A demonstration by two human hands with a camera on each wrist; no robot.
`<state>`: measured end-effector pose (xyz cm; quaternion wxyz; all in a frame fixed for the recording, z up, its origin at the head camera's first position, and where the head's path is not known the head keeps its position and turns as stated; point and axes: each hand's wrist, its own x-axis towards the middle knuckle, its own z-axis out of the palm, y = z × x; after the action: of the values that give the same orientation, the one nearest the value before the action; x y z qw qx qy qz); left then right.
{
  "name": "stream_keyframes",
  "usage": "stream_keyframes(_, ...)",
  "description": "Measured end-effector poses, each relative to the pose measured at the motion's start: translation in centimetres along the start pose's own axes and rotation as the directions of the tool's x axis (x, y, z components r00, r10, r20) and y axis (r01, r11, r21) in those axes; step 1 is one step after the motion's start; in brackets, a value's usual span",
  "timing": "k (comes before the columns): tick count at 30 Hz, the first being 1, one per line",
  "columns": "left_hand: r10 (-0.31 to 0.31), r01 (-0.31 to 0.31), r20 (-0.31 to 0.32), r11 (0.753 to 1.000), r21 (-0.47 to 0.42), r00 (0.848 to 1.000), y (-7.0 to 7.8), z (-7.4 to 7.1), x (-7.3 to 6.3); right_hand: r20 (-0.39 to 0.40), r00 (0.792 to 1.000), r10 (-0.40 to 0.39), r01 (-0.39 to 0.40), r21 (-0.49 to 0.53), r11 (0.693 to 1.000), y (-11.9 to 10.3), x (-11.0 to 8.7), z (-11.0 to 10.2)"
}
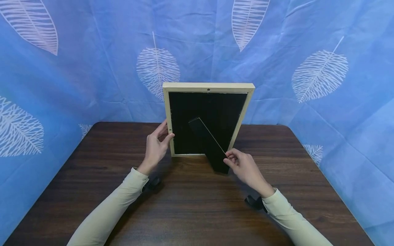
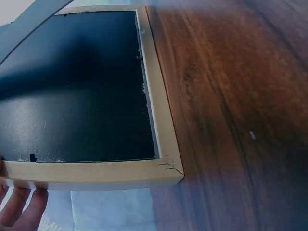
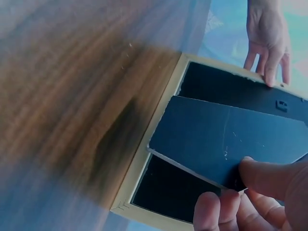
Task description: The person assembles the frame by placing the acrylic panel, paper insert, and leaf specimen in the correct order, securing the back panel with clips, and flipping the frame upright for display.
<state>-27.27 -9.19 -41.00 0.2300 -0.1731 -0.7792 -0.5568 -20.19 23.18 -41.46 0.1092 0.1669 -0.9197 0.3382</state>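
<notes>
A picture frame [image 1: 208,87] stands upright on the table, its black backing and pale wooden border facing me. My left hand [image 1: 156,145] grips the frame's left side, thumb on the near face and fingers behind it. From the middle of the backing a black easel stand [image 1: 212,147] angles out toward me, its lower end out past the frame's bottom edge. My right hand [image 1: 246,169] pinches the stand's right edge near the lower end. In the right wrist view the thumb lies on the stand [image 3: 211,130] with the fingers beneath. In the left wrist view fingertips [image 2: 36,204] show under the border.
The dark wood-grain table [image 1: 191,212] spreads out in front of the frame and to both sides. A blue cloth with white leaf prints [image 1: 197,44] hangs behind and around the table. Dark bands [image 1: 256,203] sit at both wrists, by the sleeve cuffs.
</notes>
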Motion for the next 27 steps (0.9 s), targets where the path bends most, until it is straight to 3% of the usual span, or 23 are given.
stream_keyframes(14, 0.056, -0.056, -0.012, 0.998, 0.022, 0.998, -0.1, -0.2, -1.4, 0.01, 1.0, -0.011, 0.011, -0.046, 0.999, -0.3, -1.4, 0.5)
stream_keyframes(27, 0.132, -0.133, -0.019, 0.991, -0.031, 0.991, -0.5, -0.1, -2.4, 0.039, 0.999, -0.032, 0.033, -0.025, 0.999, -0.5, -2.9, 0.9)
